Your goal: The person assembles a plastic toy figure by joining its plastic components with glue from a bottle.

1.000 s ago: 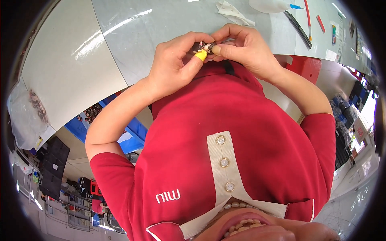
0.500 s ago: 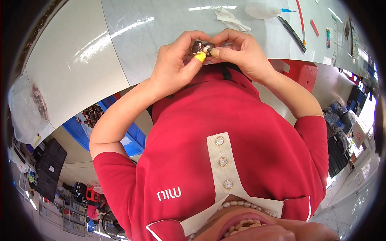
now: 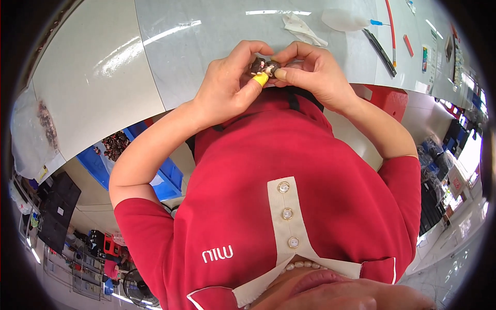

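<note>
A small dark brown figurine [image 3: 272, 64] with pale pink and cream parts is pinched between my two hands, just over the table's near edge. My left hand [image 3: 227, 85] is closed on its left side, and a yellow cover wraps the thumb tip, which presses on the figurine's lower part. From the other side my right hand [image 3: 315, 75] grips it, with the bare thumb against its right end and the index finger curled above. Fingers hide much of the figurine, so its full shape is unclear.
On the grey table [image 3: 217, 39] lie a crumpled white cloth [image 3: 304, 30], a white squeeze bottle [image 3: 345, 20] with a blue needle tip, a black pen [image 3: 380, 52] and a red brush [image 3: 391, 31]. A blue bin [image 3: 168, 181] holds several brown pieces; a plastic bag [image 3: 28, 137] hangs over the left edge.
Both hands stay closed around the figurine, with only slight finger shifts. The whole view has moved a little, so table items appear slightly lower and farther right.
</note>
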`<state>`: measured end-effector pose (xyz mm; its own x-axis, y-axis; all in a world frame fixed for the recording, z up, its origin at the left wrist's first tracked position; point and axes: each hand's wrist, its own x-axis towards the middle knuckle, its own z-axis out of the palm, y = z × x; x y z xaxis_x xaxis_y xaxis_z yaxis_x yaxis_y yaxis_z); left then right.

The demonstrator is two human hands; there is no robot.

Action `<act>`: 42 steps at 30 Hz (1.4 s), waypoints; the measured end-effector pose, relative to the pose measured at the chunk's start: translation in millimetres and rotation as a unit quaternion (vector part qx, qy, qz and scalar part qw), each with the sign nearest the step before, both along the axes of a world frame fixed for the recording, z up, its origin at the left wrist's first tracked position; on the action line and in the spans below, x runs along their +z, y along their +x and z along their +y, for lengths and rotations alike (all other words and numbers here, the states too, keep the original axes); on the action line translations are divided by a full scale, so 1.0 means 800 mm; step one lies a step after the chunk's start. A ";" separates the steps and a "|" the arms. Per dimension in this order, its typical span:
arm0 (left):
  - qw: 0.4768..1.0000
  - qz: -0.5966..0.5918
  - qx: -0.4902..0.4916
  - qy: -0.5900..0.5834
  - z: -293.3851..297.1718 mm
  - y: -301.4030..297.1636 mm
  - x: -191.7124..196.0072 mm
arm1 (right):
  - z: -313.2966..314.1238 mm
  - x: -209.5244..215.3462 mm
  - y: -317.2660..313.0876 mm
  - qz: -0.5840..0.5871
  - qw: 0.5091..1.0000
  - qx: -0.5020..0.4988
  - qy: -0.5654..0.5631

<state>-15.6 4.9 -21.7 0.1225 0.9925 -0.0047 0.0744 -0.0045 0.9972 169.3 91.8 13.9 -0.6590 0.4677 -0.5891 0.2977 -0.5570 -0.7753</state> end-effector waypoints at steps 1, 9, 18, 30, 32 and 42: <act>1.000 -0.003 0.002 -0.002 -0.001 0.000 0.000 | -0.001 0.000 0.000 -0.003 1.000 0.002 -0.002; 1.000 -0.002 0.014 0.010 0.001 0.001 -0.001 | -0.001 -0.005 -0.001 0.004 1.000 -0.017 0.013; 0.997 -0.069 0.020 -0.008 -0.001 -0.001 0.007 | -0.011 -0.001 0.001 0.073 0.994 -0.078 -0.010; 0.992 -0.016 0.074 0.098 -0.010 0.025 0.007 | -0.028 -0.010 0.003 0.175 0.966 -0.187 0.033; 0.988 -0.094 0.106 0.056 -0.011 0.033 0.011 | -0.029 -0.012 0.002 0.189 0.963 -0.191 0.018; 0.981 -0.169 0.097 0.008 -0.011 0.038 0.016 | -0.033 -0.019 0.003 0.219 0.955 -0.195 -0.042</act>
<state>15.1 -4.0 -8.8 -0.0763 0.9969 0.0190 -0.2601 -0.0383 0.9648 171.7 65.7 -1.4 -0.6363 0.6912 -0.3425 -0.2882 -0.6248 -0.7256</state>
